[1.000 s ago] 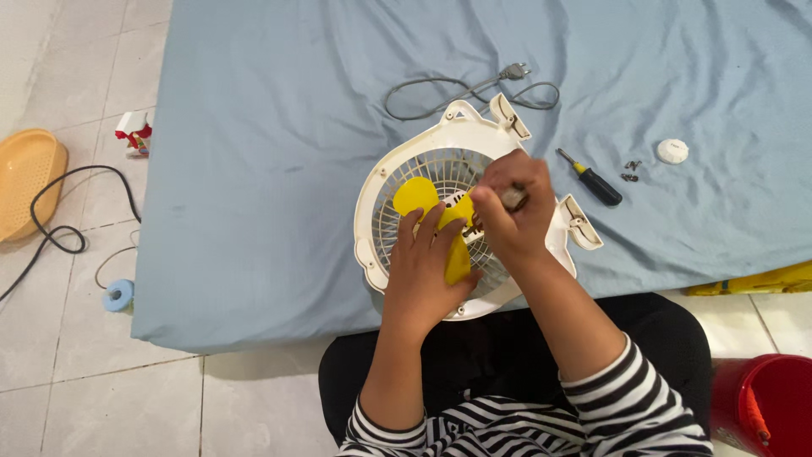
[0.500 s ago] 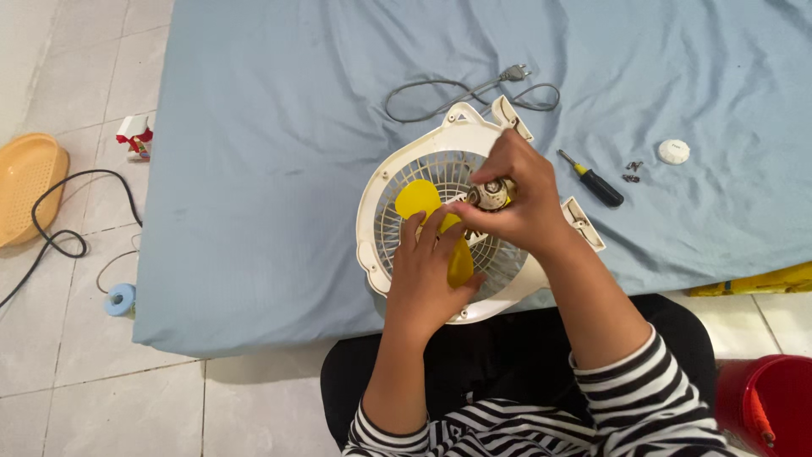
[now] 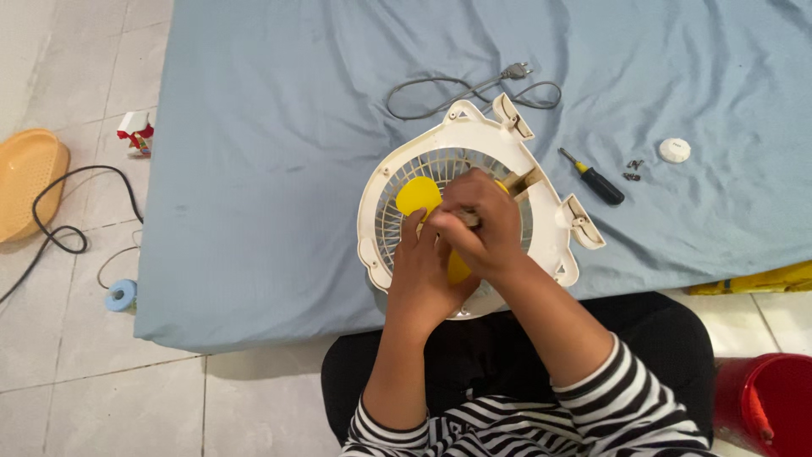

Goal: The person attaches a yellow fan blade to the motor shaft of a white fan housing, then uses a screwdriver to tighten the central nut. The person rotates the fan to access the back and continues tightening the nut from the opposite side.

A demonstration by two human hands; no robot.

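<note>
Centrally, both hands (image 3: 452, 245) inside fan housing (image 3: 541, 220)

We see open bed (image 3: 254, 152) at nine o'clock of the fan housing (image 3: 541, 169) — at three, a screwdriver (image 3: 592, 179), screws (image 3: 631, 171) and white cap (image 3: 674, 151) crowd; cord (image 3: 457, 89) at twelve.

Even, soft daylight on my view, no glare. My hands (image 3: 457, 245) throw only faint shadows on the fan grille (image 3: 541, 224). Sharp throughout, slight wide-angle bend at edges.
</note>
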